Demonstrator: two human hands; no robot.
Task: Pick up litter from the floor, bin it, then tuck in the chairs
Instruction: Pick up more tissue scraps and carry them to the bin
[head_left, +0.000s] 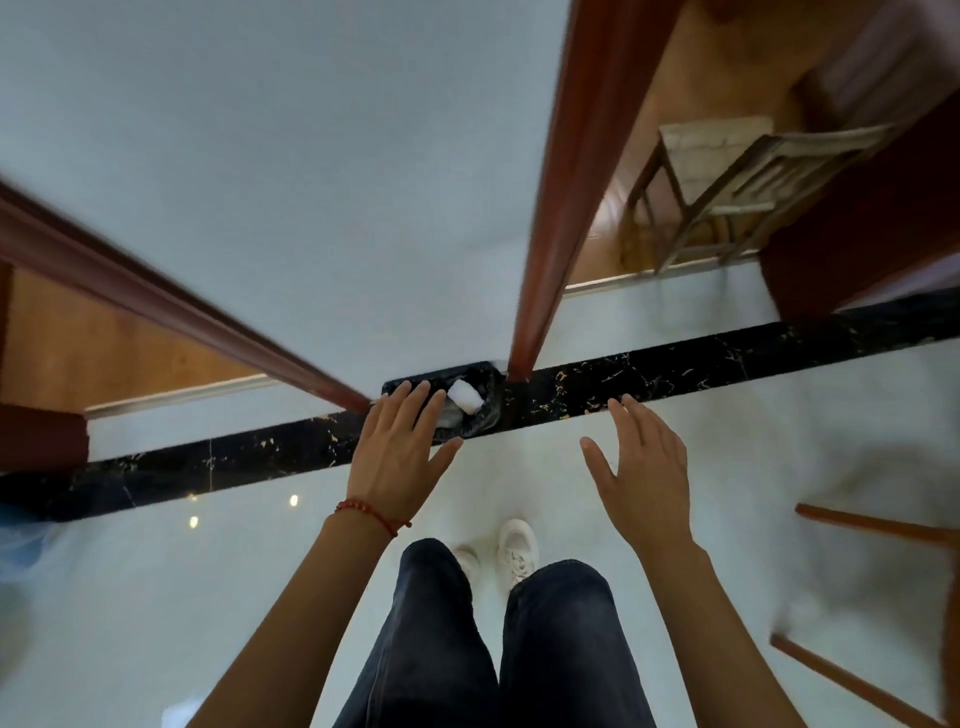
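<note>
Below, crumpled white litter (464, 396) sits in the black-lined bin (488, 415).

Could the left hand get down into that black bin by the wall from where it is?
Probably yes. The left hand is open and holds nothing, and it overlaps the near rim of the bin, whose top is uncovered, with white litter showing inside. How far above it the hand is, I cannot tell.

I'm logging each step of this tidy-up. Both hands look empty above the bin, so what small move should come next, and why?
Probably turn toward the chair beyond the doorway, ready to tuck it in. The left hand and right hand are open and hold nothing, and a white wad already lies inside the black bin, so the binning looks done.
</note>
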